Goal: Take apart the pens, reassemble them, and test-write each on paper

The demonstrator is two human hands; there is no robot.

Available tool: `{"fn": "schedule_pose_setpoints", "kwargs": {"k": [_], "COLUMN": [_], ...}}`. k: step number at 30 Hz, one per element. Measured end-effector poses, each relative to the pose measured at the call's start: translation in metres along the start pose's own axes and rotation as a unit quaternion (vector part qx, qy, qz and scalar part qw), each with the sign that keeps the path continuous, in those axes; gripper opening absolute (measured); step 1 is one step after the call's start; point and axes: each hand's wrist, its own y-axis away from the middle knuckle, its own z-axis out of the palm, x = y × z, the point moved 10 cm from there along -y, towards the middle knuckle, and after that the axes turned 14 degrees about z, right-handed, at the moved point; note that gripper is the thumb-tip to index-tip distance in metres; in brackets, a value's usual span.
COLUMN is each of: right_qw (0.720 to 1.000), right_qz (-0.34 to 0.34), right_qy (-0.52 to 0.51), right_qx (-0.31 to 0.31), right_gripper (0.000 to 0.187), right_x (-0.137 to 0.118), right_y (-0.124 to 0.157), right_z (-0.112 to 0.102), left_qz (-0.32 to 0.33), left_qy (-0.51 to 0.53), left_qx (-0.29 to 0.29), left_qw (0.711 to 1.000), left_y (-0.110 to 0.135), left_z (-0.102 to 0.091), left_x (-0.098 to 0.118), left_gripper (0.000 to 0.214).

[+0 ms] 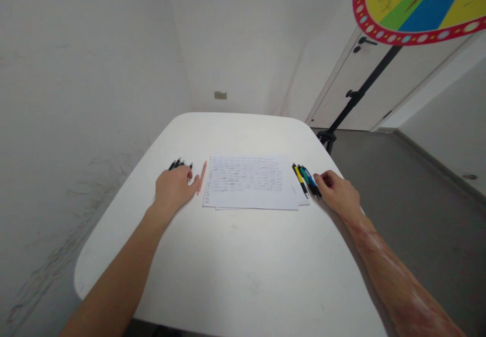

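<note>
Left hand rests palm-down on the white rounded table, fingers loosely curled over a cluster of black pens, gripping nothing; a thin pink pen lies just beside it. Right hand, fingers relaxed, touches the row of yellow, green and blue plastic pens. Between the hands: a stack of handwritten white paper sheets. Judgement: pens are light, stiff, smooth, likely to roll; pinch mid-barrel.

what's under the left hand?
Black pens: only their tips stick out past the left hand; the barrels are covered. A pink pen lies beside it, next to the paper.
</note>
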Motion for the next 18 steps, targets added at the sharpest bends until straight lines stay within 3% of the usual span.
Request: {"fn": "schedule_pose_setpoints", "kwargs": {"k": [5, 12, 15, 18], "right_qw": [1.0, 0.998, 0.991, 0.973], "right_qz": [0.003, -0.002, -0.027, -0.091], "right_qy": [-0.005, -0.052, -0.114, -0.198], "right_qx": [-0.002, 0.019, 0.058, 0.078], "right_gripper": [0.046, 0.04, 0.034, 0.032], "right_x": [0.001, -0.002, -0.009, -0.03], "right_y": [-0.001, 0.001, 0.007, 0.023], "right_z": [0.0, -0.008, -0.024, -0.042], "left_qz": [0.072, 0.041, 0.033, 0.069], "left_qy": [0.025, 0.034, 0.023, 0.013], "left_qx": [-0.015, -0.022, 0.027, 0.149], "left_qw": [0.997, 0.998, 0.999, 0.986], "left_y": [-0.002, -0.002, 0.0, 0.006], "left_z": [0.008, 0.008, -0.003, -0.028], "left_x": [0.021, 0.017, 0.017, 0.026], "left_gripper": [0.03, 0.021, 0.018, 0.015]}}
